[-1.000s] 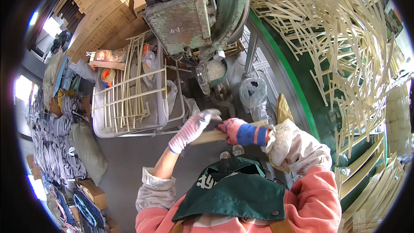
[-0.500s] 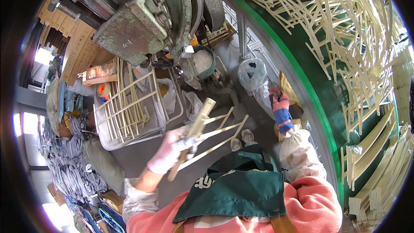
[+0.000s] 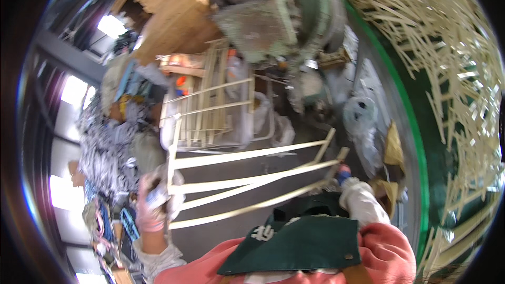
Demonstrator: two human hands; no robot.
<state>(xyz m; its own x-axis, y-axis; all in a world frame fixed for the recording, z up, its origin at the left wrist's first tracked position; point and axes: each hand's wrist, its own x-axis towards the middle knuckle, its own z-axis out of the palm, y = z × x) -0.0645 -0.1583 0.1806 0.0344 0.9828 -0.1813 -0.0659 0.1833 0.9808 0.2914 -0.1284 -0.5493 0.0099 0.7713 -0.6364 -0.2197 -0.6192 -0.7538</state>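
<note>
A frame of pale wooden slats stretches across in front of me, its long strips fanning from an upright bar on the left to loose ends on the right. My left hand, in a pink and white glove, grips the upright bar at the left end. In a white glove with coloured fingertips, my right hand is at the right ends of the lower slats. Blur hides whether it grips them. A dark green apron over a pink sleeve fills the lower edge.
A white wire crate holding more slat frames stands behind. A green machine rises at the top. A big heap of pale wooden strips lies right of a green rim. Stacked boards are top left.
My left hand has swung down and to the left with the slat frame, which now spans between both hands. My right hand has dropped to the frame's right end. The view has turned.
</note>
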